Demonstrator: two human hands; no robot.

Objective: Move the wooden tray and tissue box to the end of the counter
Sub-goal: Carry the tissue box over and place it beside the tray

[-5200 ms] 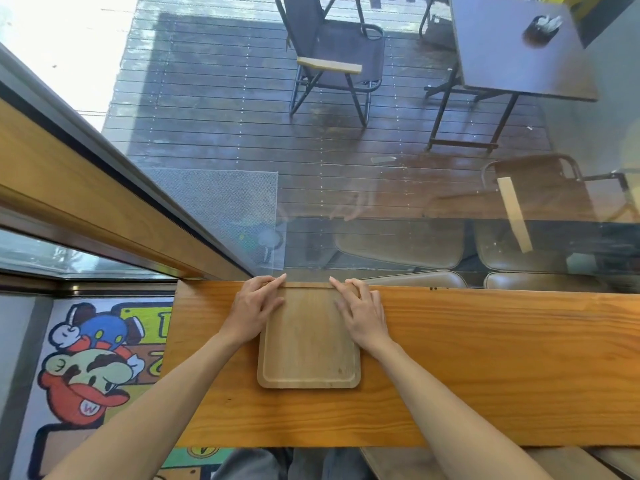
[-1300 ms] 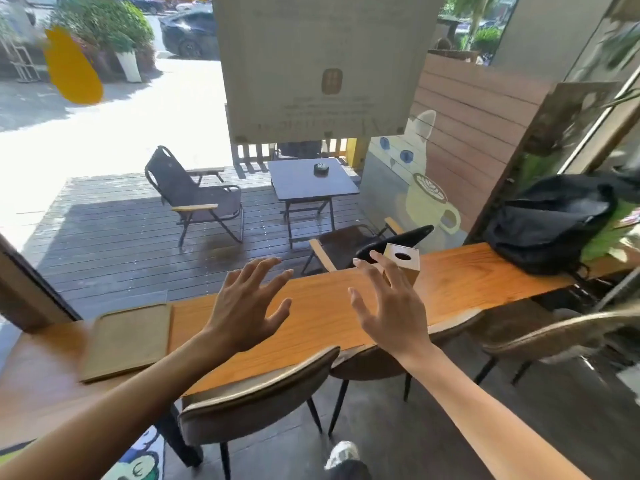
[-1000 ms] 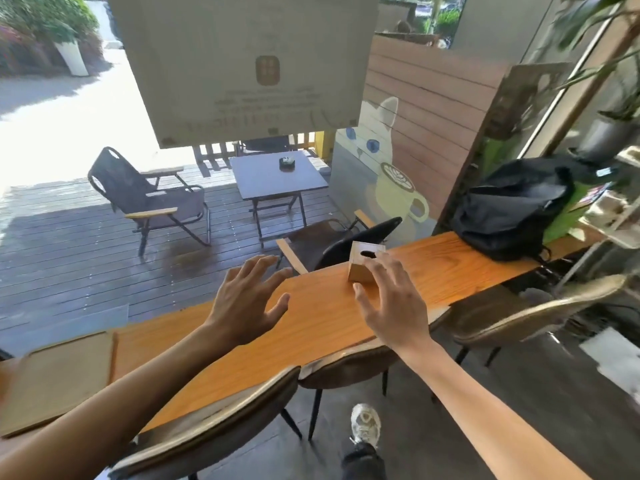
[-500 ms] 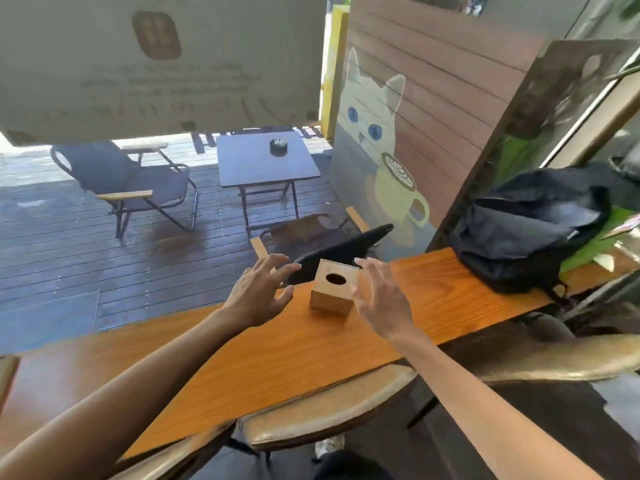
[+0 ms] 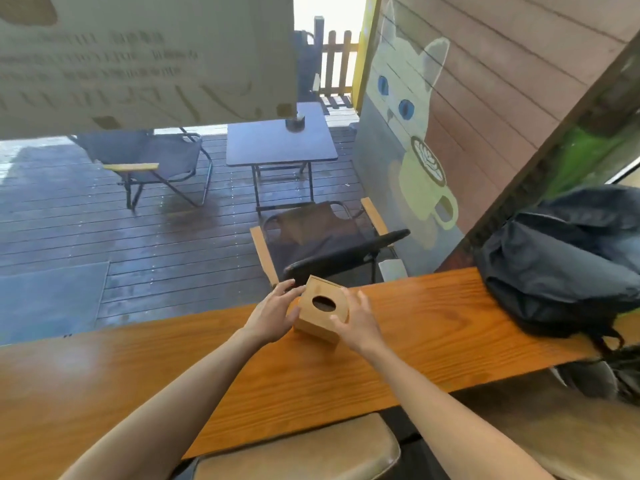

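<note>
A small wooden tissue box (image 5: 320, 311) with an oval hole in its top stands on the long wooden counter (image 5: 433, 327), near the window edge. My left hand (image 5: 273, 318) cups its left side and my right hand (image 5: 356, 323) cups its right side; both touch the box. The box rests on the counter. The wooden tray is out of view.
A dark backpack (image 5: 568, 261) lies on the counter at the right. A padded stool seat (image 5: 298, 455) sits below the counter's near edge. Beyond the glass are deck chairs (image 5: 329, 237) and a small table (image 5: 277, 143).
The view swung right from the tray, which dropped out of sight. Both hands came forward and closed around the sides of the tissue box.
</note>
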